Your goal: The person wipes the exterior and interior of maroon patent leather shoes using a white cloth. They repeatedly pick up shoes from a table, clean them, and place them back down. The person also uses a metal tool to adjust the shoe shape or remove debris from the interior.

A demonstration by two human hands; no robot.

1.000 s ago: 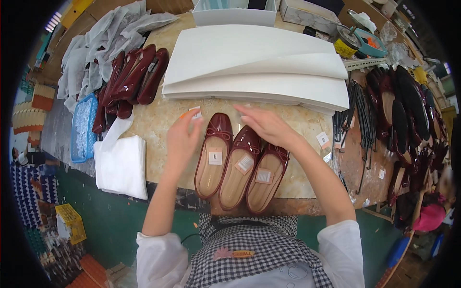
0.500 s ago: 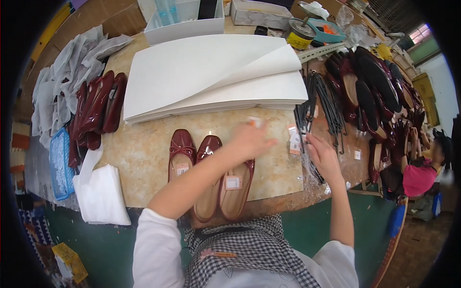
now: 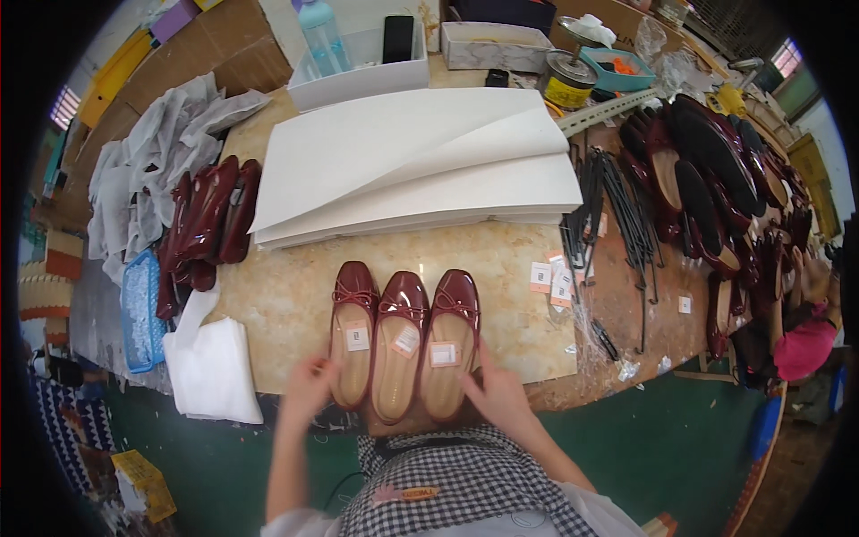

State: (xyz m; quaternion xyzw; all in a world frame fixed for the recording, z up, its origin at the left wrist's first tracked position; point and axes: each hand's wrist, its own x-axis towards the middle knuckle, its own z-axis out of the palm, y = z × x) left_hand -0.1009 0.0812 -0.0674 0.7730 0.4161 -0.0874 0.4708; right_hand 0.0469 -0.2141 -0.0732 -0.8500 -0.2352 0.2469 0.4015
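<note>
Three burgundy patent ballet flats with bows stand side by side, toes pointing away: a left flat point(image 3: 351, 380), a middle flat point(image 3: 391, 385) and a right flat point(image 3: 443, 394). Each carries a small white-and-orange tag on its insole. My left hand point(image 3: 309, 387) is beside the left flat's outer edge, its fingers bent and blurred; whether it grips anything I cannot tell. Against the right flat's outer side rests my right hand point(image 3: 499, 392), thumb at the rim and index finger stretched forward, thumb and finger apart.
Beyond the flats lies a stack of white sheets point(image 3: 394, 197). More burgundy shoes point(image 3: 210, 210) are piled at left, others point(image 3: 689, 179) at right. Black hooked rods point(image 3: 631, 233) and loose tags point(image 3: 559, 282) lie right. A blue basket point(image 3: 143, 313) and white cloth point(image 3: 213, 371) sit left.
My left hand has moved back from over the table, where it held a small tag, to beside the left flat. My right hand has left the tags and rods for the right flat.
</note>
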